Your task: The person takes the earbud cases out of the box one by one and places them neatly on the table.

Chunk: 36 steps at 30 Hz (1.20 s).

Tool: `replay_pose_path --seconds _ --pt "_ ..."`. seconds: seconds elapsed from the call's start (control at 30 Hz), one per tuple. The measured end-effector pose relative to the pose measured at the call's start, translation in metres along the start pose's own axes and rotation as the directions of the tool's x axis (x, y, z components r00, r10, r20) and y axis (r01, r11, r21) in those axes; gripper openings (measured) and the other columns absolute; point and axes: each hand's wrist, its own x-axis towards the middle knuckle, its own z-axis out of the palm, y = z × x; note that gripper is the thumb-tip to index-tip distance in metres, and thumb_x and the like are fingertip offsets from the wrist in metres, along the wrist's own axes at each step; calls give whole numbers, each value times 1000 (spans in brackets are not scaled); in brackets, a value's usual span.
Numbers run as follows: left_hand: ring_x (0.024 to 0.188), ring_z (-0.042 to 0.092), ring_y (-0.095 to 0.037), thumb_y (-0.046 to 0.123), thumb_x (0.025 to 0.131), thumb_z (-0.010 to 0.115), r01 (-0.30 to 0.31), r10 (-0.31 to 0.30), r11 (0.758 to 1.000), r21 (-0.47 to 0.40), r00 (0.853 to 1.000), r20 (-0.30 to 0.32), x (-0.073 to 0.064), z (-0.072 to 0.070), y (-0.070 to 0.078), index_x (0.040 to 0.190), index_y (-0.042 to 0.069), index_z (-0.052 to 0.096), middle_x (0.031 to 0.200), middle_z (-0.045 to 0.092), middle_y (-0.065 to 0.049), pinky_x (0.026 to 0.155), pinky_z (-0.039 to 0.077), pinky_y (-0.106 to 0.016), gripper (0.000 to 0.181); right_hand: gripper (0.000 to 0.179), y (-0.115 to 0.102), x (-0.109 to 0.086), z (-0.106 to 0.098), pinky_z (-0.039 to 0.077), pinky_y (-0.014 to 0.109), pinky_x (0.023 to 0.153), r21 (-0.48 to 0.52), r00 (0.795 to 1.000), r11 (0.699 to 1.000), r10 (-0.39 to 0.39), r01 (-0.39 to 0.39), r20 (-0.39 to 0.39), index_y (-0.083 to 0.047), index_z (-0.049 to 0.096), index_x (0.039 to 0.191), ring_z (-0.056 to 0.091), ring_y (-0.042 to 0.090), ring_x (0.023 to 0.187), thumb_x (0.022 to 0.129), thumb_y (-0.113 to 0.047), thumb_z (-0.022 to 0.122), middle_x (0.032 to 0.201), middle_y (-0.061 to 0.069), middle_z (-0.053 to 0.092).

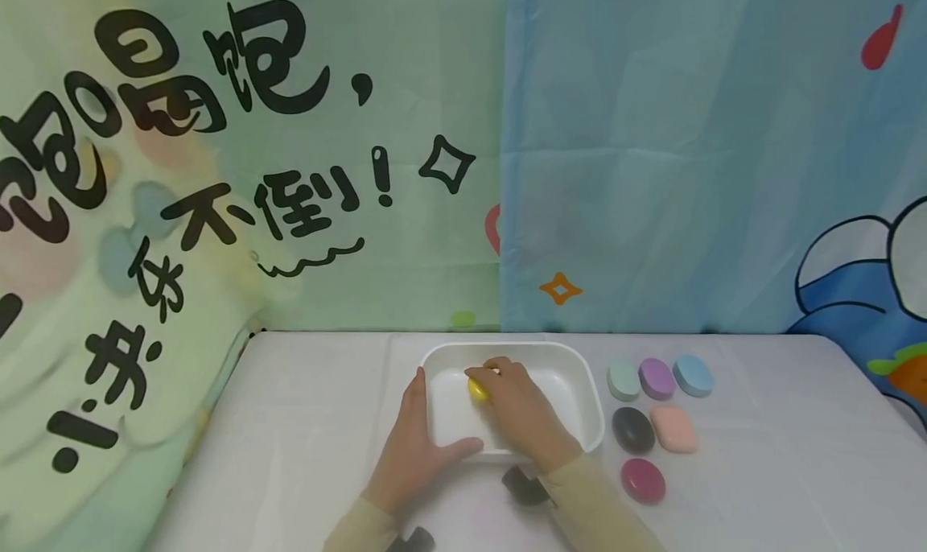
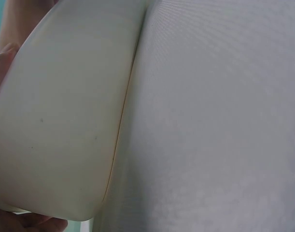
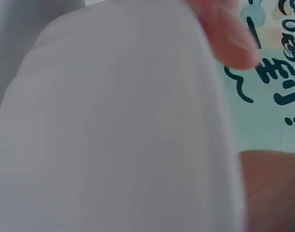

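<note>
A shallow white tray (image 1: 536,435) with rounded corners stands near the back edge of the table. My left hand (image 1: 418,447) holds its near left corner, the fingers along the left side and the thumb by the front rim. The tray's outer wall (image 2: 65,116) fills much of the left wrist view. Reaching over the front rim, my right hand (image 1: 521,407) grips a small glossy yellow soap (image 1: 478,389) inside the tray, left of its middle. The fingers hide much of this soap. In the right wrist view the tray wall (image 3: 123,121) covers most of the frame.
Right of the tray lie several soaps: mint (image 1: 624,380), purple (image 1: 657,378), light blue (image 1: 693,375), black (image 1: 633,430), peach (image 1: 674,429) and magenta (image 1: 643,480). A printed curtain (image 1: 615,174) hangs behind the white table (image 1: 782,455).
</note>
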Motion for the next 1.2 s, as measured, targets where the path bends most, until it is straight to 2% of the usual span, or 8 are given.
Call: replay_pose_path --seconds 0.13,0.5,0.7,1.03,1.2 --pt "149 27 -30 58 75 82 15 -15 1000 -10 1000 0 0 1 -1 162 11 8 165 20 -11 117 31 -50 124 38 -2 -2 -7 54 46 87 -1 1000 1000 12 -12 9 -5 69 120 57 36 102 84 7 73 118 18 60" --pt "148 29 -30 56 75 83 7 -7 1000 -13 1000 2 0 0 2 162 9 9 165 21 -11 116 32 -50 123 41 -3 -10 -24 54 49 89 -31 997 997 65 -64 40 -9 67 123 57 40 111 85 3 74 129 20 57" --pt "147 30 -31 56 75 83 -5 5 1000 -8 1000 -4 0 -1 1 161 6 10 164 22 -13 115 33 -50 124 41 1 -17 -33 53 50 92 -55 999 998 35 -34 21 -8 68 121 57 41 111 83 3 76 125 20 58" --pt "146 32 -29 53 75 84 10 -10 1000 -28 1000 -5 -2 -2 5 161 5 11 164 24 -11 116 32 -49 123 42 6 -34 -46 54 50 88 -88 998 995 -40 36 -42 -9 67 121 59 40 108 81 4 78 124 21 59" --pt "147 32 -28 53 75 84 15 -16 1000 -25 1000 -3 -2 -2 6 162 7 11 164 24 -10 117 32 -48 123 46 9 -45 -55 55 49 85 -105 998 994 -22 17 -51 -11 67 121 60 39 108 79 5 80 124 19 59"
